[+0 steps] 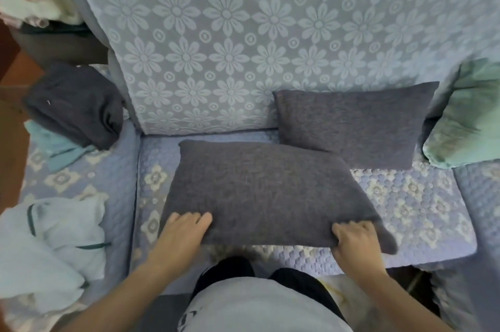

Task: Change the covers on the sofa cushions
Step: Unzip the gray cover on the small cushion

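The near cushion (259, 193) lies flat on the sofa seat (422, 212), its long axis running left to right and slightly skewed, with the far-left corner pointing toward the backrest and the near-right corner drooping toward the seat's front edge. Its cover is a coarse, dark grey woven fabric, the shape a plump rectangle. Both hands hold its near edge: the left hand (186, 231) rests at the near-left corner with fingers laid together on top of the fabric, and the right hand (354, 239) is closed around the edge near the near-right corner, fingers curled over the cloth. The seat wears a quilted lavender cover with pale flower patches and a pebbled stitch. On the left, a rumpled white cloth (56, 239) with dark green trim lies on the sofa, and beyond it sits a bundle of dark grey fabric (78, 104) atop a teal cloth (54, 147). Behind the near cushion, a 2nd cushion (357, 123) in the same grey weave leans against the backrest (243, 42), which is draped in pale blue daisy-patterned cloth. A mint green pillow (465, 118) sits far right.
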Demonstrator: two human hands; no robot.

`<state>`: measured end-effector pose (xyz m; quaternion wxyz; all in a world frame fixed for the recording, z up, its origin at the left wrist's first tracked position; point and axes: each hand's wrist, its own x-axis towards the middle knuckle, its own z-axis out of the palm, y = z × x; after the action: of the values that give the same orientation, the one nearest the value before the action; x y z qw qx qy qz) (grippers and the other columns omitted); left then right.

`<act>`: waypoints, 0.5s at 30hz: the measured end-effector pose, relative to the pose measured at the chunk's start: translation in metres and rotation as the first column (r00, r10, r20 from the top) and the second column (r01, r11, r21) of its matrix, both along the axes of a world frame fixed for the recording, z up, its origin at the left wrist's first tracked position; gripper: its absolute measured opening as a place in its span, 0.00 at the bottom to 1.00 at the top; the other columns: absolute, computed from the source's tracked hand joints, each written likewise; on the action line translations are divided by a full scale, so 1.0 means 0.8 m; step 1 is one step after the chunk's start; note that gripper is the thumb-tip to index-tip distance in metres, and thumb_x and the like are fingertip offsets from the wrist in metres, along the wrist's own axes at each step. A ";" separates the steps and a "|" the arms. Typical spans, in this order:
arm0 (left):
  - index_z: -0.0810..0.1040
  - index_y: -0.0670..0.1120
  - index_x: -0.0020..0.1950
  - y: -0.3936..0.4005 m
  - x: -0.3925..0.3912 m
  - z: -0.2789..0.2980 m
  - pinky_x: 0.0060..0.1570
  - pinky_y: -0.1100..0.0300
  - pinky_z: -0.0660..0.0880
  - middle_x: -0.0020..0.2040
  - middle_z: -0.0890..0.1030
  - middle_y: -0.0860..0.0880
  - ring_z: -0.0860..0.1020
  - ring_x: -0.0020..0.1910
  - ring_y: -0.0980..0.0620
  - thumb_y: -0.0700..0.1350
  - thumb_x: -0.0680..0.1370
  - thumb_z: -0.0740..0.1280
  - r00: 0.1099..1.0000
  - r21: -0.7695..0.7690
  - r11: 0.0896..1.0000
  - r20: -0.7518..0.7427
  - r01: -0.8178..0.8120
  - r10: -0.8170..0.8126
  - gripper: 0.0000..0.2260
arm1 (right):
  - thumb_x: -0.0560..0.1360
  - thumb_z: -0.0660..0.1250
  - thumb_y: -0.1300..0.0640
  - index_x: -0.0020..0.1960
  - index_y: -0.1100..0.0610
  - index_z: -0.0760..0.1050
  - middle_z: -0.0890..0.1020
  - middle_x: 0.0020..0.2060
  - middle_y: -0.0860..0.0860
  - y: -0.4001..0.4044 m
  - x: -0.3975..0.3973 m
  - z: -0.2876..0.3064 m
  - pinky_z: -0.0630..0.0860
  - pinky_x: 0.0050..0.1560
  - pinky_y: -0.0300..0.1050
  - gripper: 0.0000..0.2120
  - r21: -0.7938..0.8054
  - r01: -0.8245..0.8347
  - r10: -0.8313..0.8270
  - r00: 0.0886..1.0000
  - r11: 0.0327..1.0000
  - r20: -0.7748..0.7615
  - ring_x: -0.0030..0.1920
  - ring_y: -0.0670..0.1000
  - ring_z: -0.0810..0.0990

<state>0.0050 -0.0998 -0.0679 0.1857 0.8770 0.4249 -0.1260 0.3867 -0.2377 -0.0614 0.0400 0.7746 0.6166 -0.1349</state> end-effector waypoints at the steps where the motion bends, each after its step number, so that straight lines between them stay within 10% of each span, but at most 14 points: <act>1: 0.71 0.50 0.53 -0.025 0.004 -0.013 0.34 0.56 0.63 0.38 0.75 0.52 0.76 0.35 0.49 0.40 0.61 0.80 0.997 -0.101 0.995 -0.072 -0.014 0.007 0.27 | 0.59 0.74 0.63 0.29 0.51 0.70 0.72 0.23 0.47 -0.019 0.003 -0.015 0.62 0.35 0.45 0.14 -0.152 0.008 -0.011 1.000 0.988 -0.017 0.25 0.54 0.73; 5: 0.62 0.48 0.76 -0.105 -0.008 -0.081 0.58 0.49 0.74 0.67 0.72 0.43 0.76 0.61 0.42 0.46 0.81 0.61 0.925 -0.492 0.795 -0.309 -0.354 0.221 0.24 | 0.79 0.61 0.52 0.43 0.51 0.70 0.74 0.36 0.46 -0.067 0.029 -0.058 0.73 0.41 0.45 0.07 -0.629 0.129 -0.249 0.963 0.767 -0.106 0.39 0.52 0.77; 15: 0.60 0.47 0.81 -0.127 0.102 -0.101 0.72 0.50 0.65 0.74 0.66 0.36 0.68 0.71 0.38 0.49 0.83 0.63 0.657 -0.372 0.555 -0.261 -0.744 0.707 0.27 | 0.81 0.61 0.50 0.50 0.57 0.70 0.80 0.46 0.55 0.022 0.155 -0.104 0.73 0.43 0.48 0.10 -0.635 0.225 -0.486 0.831 0.739 -0.271 0.45 0.54 0.78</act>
<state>0.0863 -0.2015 -0.1487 0.3998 0.5497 0.7141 -0.1677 0.5110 -0.2203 -0.1446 0.1126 0.7825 0.3755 -0.4837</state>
